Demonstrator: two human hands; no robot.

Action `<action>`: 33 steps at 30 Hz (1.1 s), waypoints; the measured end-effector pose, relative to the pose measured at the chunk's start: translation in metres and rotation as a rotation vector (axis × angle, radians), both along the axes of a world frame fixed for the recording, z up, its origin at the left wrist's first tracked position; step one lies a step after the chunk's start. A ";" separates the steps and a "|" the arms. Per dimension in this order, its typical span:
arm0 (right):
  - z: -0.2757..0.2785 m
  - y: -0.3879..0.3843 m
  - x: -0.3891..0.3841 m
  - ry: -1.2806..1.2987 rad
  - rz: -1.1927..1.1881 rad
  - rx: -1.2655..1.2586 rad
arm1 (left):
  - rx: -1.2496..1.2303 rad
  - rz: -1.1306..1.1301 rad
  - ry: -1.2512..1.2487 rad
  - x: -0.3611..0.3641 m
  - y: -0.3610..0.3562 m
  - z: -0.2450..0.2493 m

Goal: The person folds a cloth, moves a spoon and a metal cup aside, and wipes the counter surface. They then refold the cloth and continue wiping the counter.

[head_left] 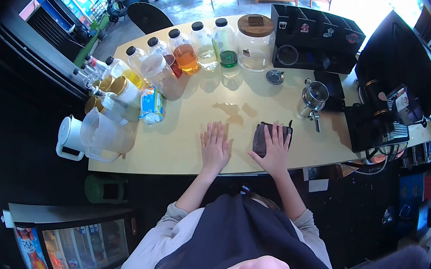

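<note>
My left hand (215, 147) lies flat on the light wooden counter (171, 153), its fingers stretched forward and nothing in it. To its right, my right hand (275, 154) rests with spread fingers on a folded dark cloth (261, 140), pressing it against the counter top. A puddle of brownish liquid (234, 116) is on the counter just beyond my left hand, up and left of the cloth. The cloth and the puddle are apart.
Bottles with coloured liquid (185, 58), a wet-wipe pack (151, 105) and clear pitchers (105, 136) line the left side. A lidded glass jar (255, 49) and black organizer (314, 45) stand behind. A metal device (314, 97) and black machine (380, 115) are at right.
</note>
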State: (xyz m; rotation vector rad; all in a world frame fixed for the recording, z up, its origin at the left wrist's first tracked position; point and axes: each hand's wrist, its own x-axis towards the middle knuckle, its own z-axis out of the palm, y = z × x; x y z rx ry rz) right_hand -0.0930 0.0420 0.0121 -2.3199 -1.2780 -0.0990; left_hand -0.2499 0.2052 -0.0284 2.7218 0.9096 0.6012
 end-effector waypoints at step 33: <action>-0.029 0.042 0.014 1.451 -0.200 0.758 | -0.130 -0.126 -0.284 -0.062 0.059 0.036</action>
